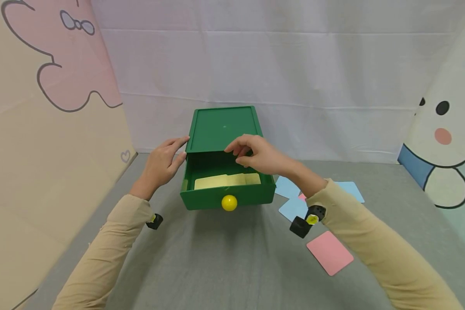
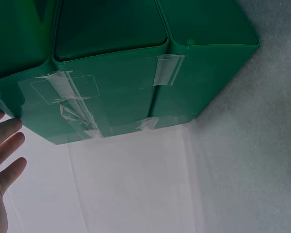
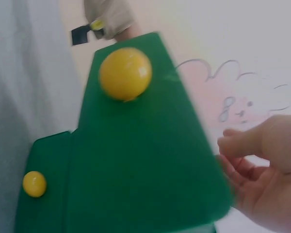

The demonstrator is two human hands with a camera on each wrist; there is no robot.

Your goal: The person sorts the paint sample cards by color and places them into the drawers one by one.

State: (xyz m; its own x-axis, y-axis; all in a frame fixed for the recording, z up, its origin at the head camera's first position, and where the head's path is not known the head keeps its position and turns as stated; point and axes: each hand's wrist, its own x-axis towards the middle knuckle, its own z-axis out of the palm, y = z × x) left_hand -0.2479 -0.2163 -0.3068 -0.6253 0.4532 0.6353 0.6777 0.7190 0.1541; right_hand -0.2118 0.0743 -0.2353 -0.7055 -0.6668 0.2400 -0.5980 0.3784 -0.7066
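Note:
A green drawer cabinet (image 1: pixel 221 127) stands on the grey surface, its top drawer (image 1: pixel 201 200) pulled out. Several yellow cards (image 1: pixel 217 181) stand inside, behind the drawer front with its round yellow knob (image 1: pixel 229 203). My left hand (image 1: pixel 159 165) rests its fingertips against the cabinet's left side, fingers fairly straight. Above the open drawer hovers my right hand (image 1: pixel 261 155), fingers loosely bent and no object visible in them. In the left wrist view the cabinet shows as stacked green units (image 2: pixel 116 97) joined with clear tape (image 2: pixel 167 70). A lower yellow knob (image 3: pixel 34 184) appears in the right wrist view.
Blue cards (image 1: pixel 294 209) and a pink card (image 1: pixel 330 253) lie on the grey cloth (image 1: pixel 232 267) to the right, partly under my right forearm. Behind the cabinet hangs a pale curtain (image 1: pixel 279 64), with cartoon-printed panels at both sides.

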